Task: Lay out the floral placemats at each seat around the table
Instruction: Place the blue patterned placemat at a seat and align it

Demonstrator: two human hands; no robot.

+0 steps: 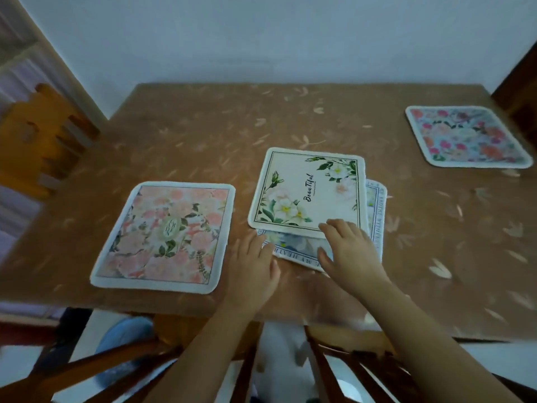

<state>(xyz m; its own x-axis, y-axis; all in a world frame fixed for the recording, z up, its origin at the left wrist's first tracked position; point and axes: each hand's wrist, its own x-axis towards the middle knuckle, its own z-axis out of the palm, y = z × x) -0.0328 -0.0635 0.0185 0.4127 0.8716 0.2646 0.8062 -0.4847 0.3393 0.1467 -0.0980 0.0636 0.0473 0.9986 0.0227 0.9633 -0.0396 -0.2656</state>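
Blue placemat [293,247] half hidden under cream placemat [308,190], straight-fingered left hand [252,266], straight-fingered right hand [351,251]

A brown tablecloth [203,135] printed with pale scattered leaves fills the middle of the frame, its far edge touching a plain white wall [261,39] across the top. At the left edge stands an orange wooden chair [37,135] with a carved back, just beside the cloth's corner. Behind it, in the upper left, a brown wooden frame [58,53] runs diagonally; what lies beyond it is blurred. At the upper right edge, part of a dark wooden chair [520,94] shows. Along the bottom, the dark brown slats of a nearer chair back [348,362] fan outward. Beneath the cloth's near edge, lower left, a patch of blue fabric [125,333] appears over pale floor [17,359].
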